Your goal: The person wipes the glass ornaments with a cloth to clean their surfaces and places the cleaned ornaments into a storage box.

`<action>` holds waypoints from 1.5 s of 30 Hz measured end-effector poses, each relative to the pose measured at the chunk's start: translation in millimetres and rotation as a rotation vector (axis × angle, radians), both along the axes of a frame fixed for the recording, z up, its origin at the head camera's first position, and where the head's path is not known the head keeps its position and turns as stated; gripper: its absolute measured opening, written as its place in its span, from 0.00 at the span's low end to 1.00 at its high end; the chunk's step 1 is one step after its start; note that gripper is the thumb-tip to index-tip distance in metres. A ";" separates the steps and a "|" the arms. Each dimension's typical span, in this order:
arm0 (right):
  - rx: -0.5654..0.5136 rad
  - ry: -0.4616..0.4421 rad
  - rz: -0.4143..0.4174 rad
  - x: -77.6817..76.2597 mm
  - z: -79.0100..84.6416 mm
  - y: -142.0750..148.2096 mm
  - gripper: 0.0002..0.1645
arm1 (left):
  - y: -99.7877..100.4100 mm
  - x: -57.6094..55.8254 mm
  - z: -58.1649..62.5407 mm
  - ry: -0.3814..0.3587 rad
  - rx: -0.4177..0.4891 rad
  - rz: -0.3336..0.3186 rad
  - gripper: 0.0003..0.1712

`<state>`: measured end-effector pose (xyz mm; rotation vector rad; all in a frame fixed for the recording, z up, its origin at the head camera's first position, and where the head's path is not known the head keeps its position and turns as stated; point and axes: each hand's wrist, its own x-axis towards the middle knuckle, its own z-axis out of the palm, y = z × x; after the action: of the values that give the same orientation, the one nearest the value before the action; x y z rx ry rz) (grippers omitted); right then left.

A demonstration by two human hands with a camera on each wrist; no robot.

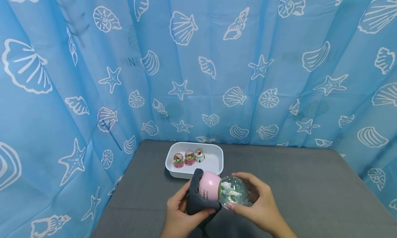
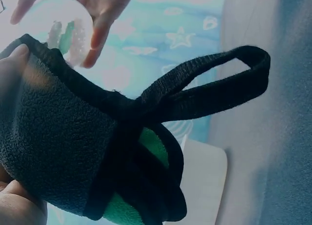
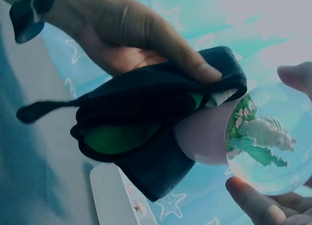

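A large snow globe (image 1: pixel 233 191) with a pink base (image 1: pixel 209 186) is held sideways between both hands over the table. Inside its glass sit a white animal figure (image 3: pixel 268 131) and green leafy pieces. My left hand (image 1: pixel 181 210) grips a dark grey cloth (image 2: pixel 58 122) with black edging, a hanging loop (image 2: pixel 209 88) and a green underside, wrapped around the pink base. My right hand (image 1: pixel 258 203) holds the clear dome, fingers at the far side and thumb at the near side. The base's bottom is hidden in the cloth.
Behind the hands stands a white tray (image 1: pixel 214 174) with three small snow globes at its left: two with pink bases (image 1: pixel 179 164) and one with a white base (image 1: pixel 200 157). A grey cloth (image 1: pixel 291 176) covers the table, and a blue shell-print curtain (image 1: pixel 211 76) hangs behind.
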<state>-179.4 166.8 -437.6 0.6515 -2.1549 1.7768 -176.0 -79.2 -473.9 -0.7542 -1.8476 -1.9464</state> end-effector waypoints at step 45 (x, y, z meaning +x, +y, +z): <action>-0.192 -0.202 0.507 -6.5 3.6 15.1 0.66 | 4.0 -3.8 -4.0 0.197 -0.070 0.191 0.45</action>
<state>-185.9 181.9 -434.0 1.0822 -2.0227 2.3627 -179.8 -75.2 -477.9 -0.7325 -1.8051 -1.6363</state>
